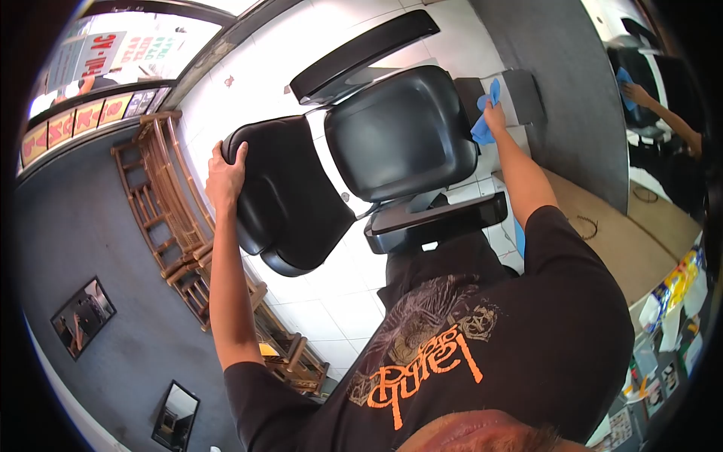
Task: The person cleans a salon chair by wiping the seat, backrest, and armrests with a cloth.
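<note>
A black barber chair shows in the head view, with its seat (395, 132) in the middle, its backrest (282, 188) to the left and an armrest on each side. My left hand (227, 177) grips the top edge of the backrest, fingers wrapped over the corner. On the other side, my right hand (493, 119) holds a bunched blue cloth (482, 132) beside the front edge of the seat, near the grey footrest (520, 98). The far armrest (365, 56) and near armrest (437, 222) are black and glossy.
Bamboo benches (162, 188) stand along the left wall. A wooden counter (617, 233) lies at the right below a mirror (663, 113), with bottles and packets at its lower end. Two small framed mirrors hang at lower left. White tiles cover the floor (301, 301).
</note>
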The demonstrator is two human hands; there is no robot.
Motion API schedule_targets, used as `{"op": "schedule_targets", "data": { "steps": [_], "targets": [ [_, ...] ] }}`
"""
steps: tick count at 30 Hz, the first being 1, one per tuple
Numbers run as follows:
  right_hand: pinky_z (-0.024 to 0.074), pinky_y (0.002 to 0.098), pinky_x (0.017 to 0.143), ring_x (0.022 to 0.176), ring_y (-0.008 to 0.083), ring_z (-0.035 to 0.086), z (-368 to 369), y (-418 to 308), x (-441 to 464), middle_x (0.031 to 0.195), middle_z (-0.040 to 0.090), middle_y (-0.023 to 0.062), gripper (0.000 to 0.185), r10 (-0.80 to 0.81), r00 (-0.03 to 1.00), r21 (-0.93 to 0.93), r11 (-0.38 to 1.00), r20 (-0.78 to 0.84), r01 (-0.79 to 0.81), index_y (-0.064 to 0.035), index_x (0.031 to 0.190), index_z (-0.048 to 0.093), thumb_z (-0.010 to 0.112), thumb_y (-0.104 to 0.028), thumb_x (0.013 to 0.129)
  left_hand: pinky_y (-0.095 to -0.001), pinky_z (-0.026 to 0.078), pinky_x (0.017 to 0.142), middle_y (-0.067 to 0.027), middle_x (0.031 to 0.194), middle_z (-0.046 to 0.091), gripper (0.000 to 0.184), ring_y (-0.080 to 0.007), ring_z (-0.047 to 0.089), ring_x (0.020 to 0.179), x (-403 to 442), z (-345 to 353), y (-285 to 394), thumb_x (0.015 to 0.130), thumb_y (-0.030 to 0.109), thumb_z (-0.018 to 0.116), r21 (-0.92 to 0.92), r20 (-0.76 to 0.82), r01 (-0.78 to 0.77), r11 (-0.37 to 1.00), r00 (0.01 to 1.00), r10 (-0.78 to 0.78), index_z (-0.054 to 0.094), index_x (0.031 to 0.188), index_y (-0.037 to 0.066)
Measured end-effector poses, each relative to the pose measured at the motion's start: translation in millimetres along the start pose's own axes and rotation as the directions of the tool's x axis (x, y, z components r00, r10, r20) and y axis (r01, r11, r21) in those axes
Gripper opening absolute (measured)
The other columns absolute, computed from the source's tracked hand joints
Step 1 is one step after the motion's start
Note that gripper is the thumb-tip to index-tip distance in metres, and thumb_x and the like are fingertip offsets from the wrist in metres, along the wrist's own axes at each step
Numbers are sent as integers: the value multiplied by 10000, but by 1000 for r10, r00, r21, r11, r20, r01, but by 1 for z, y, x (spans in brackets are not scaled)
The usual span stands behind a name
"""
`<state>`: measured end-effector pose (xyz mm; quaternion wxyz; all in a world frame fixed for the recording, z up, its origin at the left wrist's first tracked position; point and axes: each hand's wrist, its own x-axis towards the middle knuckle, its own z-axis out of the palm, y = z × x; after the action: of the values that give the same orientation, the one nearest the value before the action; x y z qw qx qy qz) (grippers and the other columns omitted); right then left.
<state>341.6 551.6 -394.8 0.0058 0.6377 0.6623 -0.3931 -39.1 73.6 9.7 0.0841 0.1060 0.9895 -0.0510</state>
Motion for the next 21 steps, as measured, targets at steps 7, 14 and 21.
{"op": "schedule_targets", "data": {
  "steps": [7,14,21],
  "targets": [
    [267,607,1224,1536,448,297,143,-120,-34,1667,346,188,627,-278,956,-327,915,-92,235,-103,1573,414,440,-464,1061,-519,504,1028,-162,1374,651,805,-416,659,1211,2,-1,8,934,740,543,4,39,87,996,995,-87,488,1525,197],
    [208,607,1260,1582,395,210,266,-112,-224,1724,245,104,770,-743,374,-201,317,555,927,-180,1610,381,645,-125,889,-521,508,1021,-164,1372,650,804,-422,663,1198,5,0,4,934,742,545,-12,32,76,997,997,-76,495,1517,190],
    [238,517,1288,1559,274,318,116,-41,-171,1652,411,27,740,-725,93,-59,72,683,996,-186,1484,556,619,53,786,-517,517,1006,-165,1345,660,806,-410,675,1179,4,-2,3,934,736,555,-24,40,83,996,996,-82,493,1521,187]
  ]
}}
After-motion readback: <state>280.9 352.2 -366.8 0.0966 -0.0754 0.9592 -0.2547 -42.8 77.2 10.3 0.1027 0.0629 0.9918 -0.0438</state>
